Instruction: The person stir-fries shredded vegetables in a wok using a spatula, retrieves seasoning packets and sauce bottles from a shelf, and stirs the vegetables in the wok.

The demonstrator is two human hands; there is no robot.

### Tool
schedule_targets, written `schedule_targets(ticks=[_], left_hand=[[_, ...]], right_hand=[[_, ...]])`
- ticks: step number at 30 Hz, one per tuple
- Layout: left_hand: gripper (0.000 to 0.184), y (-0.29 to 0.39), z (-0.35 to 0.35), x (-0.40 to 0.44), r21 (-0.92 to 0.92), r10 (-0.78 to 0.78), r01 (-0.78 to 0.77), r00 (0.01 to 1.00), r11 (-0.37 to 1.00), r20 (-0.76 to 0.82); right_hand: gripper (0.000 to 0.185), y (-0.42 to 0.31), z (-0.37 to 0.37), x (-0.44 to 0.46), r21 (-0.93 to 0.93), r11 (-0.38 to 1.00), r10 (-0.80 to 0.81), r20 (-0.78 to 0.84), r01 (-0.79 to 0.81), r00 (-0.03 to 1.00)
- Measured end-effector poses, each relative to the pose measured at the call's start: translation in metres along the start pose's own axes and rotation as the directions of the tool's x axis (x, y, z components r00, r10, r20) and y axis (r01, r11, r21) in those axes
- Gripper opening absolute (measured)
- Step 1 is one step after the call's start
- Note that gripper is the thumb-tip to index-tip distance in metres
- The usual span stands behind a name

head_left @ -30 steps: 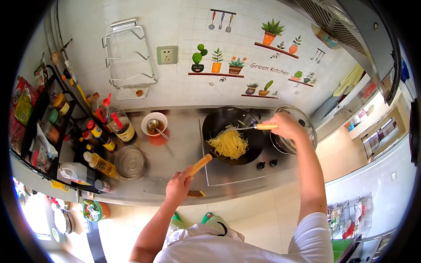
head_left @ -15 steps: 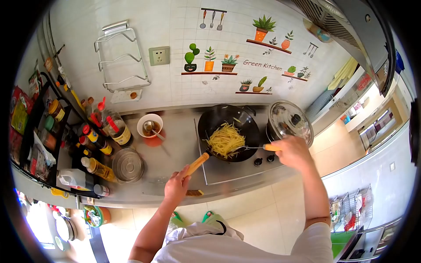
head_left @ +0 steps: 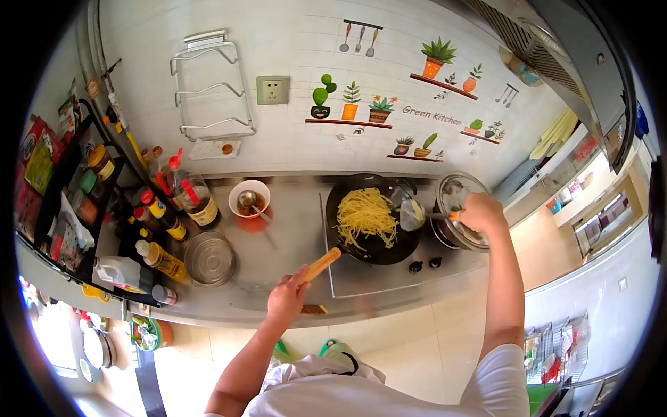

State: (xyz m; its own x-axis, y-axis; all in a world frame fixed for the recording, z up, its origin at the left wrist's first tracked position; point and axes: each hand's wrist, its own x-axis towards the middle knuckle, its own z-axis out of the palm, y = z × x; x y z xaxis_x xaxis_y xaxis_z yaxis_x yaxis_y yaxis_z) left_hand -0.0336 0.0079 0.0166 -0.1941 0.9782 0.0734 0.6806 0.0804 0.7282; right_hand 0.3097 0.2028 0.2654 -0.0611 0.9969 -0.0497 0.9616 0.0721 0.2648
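Observation:
My left hand point(head_left: 286, 297) is closed around the wooden handle point(head_left: 322, 265) of a black wok point(head_left: 379, 254) on the stove. Pale yellow shredded strips point(head_left: 366, 215), looking like potato, lie heaped in the wok. With my right hand point(head_left: 483, 214) I grip a metal spatula point(head_left: 411, 215) by its handle. Its blade is tilted over the wok's right side, apart from the heap, with a few strips clinging to it. Behind my right hand, a pot with a shiny lid point(head_left: 464, 182) is partly hidden.
Left of the stove, a white bowl point(head_left: 236, 208) holds a ladle point(head_left: 247, 199). A round metal dish point(head_left: 210, 258) stands near several sauce bottles point(head_left: 201, 204) and a black rack point(head_left: 83, 250). Stove knobs point(head_left: 415, 267) sit at the front. A range hood point(head_left: 556, 62) hangs upper right.
My right hand has lifted the spatula out of the strips and moved it right and up, turning its blade. The heap has spread in the wok. My left hand keeps its hold.

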Motion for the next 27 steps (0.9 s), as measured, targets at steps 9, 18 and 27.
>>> schedule_targets(ticks=[9,18,27], left_hand=[[0.043,0.006,-0.002,0.000,0.009,-0.001,0.001,1.000,1.000,-0.012],[0.043,0.009,-0.003,-0.002,-0.029,-0.027,0.027,1.000,0.999,0.003],[0.043,0.011,-0.005,-0.002,-0.031,-0.028,0.029,1.000,0.999,0.008]], right_hand=[[0.030,0.009,0.109,0.049,0.672,0.701,-0.100,0.424,-0.239,0.900],[0.033,0.020,0.044,-0.008,0.478,0.837,-0.236,-0.126,0.267,0.964],[0.029,-0.010,0.039,0.059,0.267,0.956,-0.111,-0.048,0.120,0.993]])
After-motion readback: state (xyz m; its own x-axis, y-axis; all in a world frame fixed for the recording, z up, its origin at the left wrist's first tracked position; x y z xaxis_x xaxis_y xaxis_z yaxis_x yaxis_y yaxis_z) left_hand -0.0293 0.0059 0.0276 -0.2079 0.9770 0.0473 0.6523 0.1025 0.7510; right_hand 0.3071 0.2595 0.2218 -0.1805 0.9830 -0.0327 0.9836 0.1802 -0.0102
